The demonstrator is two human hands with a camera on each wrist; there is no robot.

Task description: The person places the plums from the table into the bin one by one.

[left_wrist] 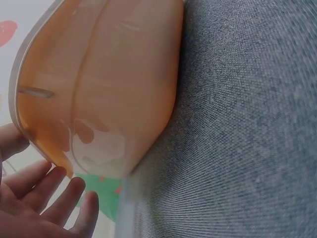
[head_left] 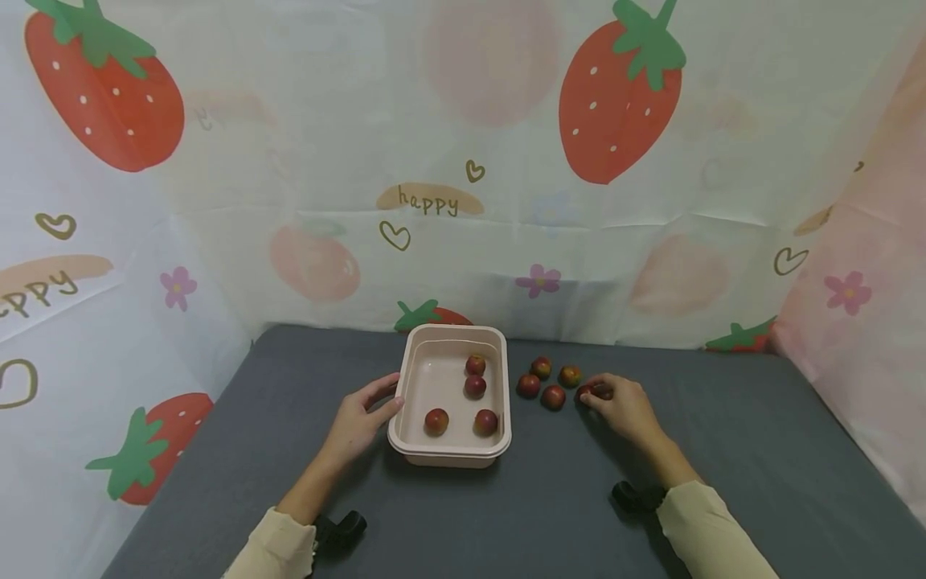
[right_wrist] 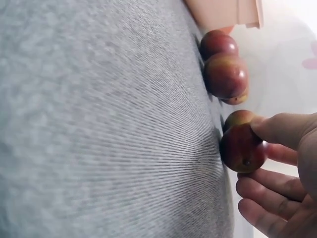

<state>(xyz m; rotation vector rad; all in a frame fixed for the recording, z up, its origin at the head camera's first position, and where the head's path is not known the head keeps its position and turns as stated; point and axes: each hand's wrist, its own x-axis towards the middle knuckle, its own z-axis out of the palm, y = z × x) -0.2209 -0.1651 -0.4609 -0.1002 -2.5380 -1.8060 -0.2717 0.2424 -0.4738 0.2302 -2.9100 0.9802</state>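
Plum [right_wrist: 244, 149] sits at the worktop [head_left: 542, 507], right of the box [head_left: 450, 461] and just beside the loose plums [head_left: 553, 397], pinched by thumb and fingers of the right hand [head_left: 624, 407]. Left hand [head_left: 358, 421] has its fingers spread at the box's rim. Tbh, an off-centre fingertip grip on glossy round skin could squirt it loose and set its neighbours rolling.

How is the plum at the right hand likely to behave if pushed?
The plum would probably roll, being nearly round, though the woven gray cloth might slow it. Its smooth, shiny skin may feel slightly slippery.
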